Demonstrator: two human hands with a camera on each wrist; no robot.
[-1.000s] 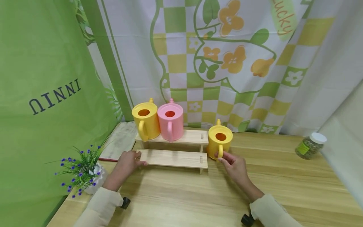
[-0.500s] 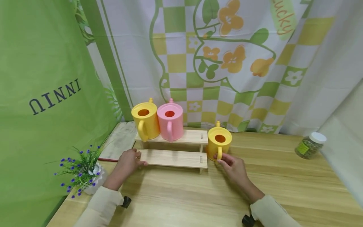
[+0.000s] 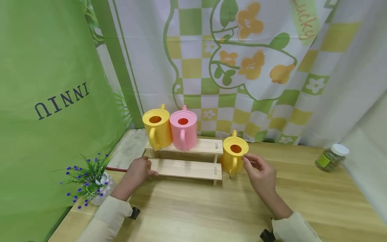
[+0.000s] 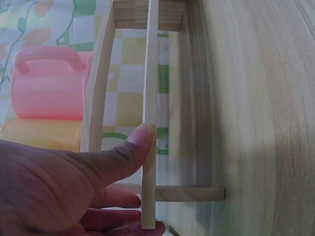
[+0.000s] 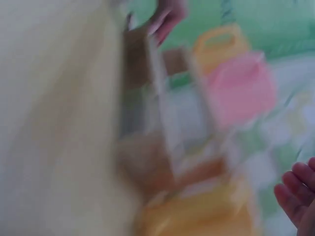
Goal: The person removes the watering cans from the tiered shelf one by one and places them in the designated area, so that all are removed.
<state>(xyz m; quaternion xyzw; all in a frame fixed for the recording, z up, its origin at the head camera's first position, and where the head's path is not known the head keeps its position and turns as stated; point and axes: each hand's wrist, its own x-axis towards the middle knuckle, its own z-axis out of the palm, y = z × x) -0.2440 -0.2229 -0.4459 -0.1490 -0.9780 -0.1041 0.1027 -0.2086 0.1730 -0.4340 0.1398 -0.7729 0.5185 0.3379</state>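
Three cans are standing in the middle of the head view: two yellow and one pink. One yellow can (image 3: 157, 129) and the pink can (image 3: 183, 130) are sitting side by side, touching, on the upper step of the one wooden rack (image 3: 187, 169). The other yellow can (image 3: 234, 157) is standing on the table (image 3: 211, 208) just right of the rack. One jar (image 3: 331, 157) is lying at the right edge, one flower pot (image 3: 90, 179) is sitting at lower left.

The left hand (image 3: 137, 171) is gripping the left end of the rack's lower step, thumb on top and fingers underneath. The right hand (image 3: 261, 171) is hovering just right of the yellow can on the table, fingers loosely spread, holding nothing.

Half a second ago the right hand was pinching that can's handle; now it is letting go and lifting rightward. The left hand is staying put.
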